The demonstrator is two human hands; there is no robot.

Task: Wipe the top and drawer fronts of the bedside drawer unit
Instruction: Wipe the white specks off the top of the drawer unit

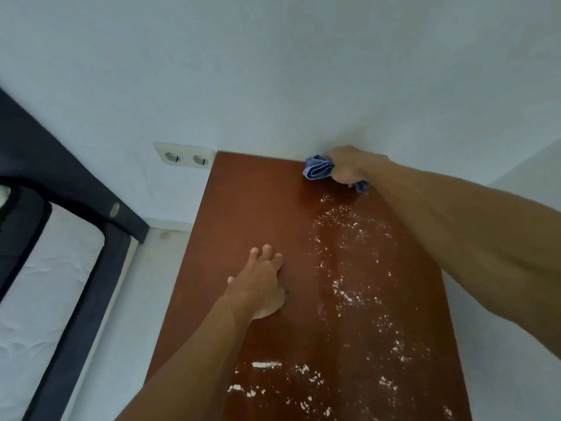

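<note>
At the far left a dark bed frame [100,268] runs down the view with a pale mattress [39,284] inside it, standing on a light floor [133,299] just beside the unit. On the white wall [273,71] behind, a double socket [184,155] sits low, just left of the unit's back corner. The brown top [258,208] of the drawer unit fills the middle, its far edge against the wall; I see only this top, no drawer fronts. My left hand [262,287] lies palm down on the top's left half, fingers [267,253] spread and pointing toward the wall, its grip wide and holding nothing. To its right, white specks [349,293] are scattered over the top in a band from near the far edge down to the near edge, with a few thicker streaks [266,364] near me. At the far right corner, close against the wall, my right hand [352,167] has its grip closed around a bunched blue cloth [318,168], which pokes out to the left of the fist and a little below it, pressed on the top just beyond the farthest specks. My right forearm [470,238] crosses the top's right edge.
</note>
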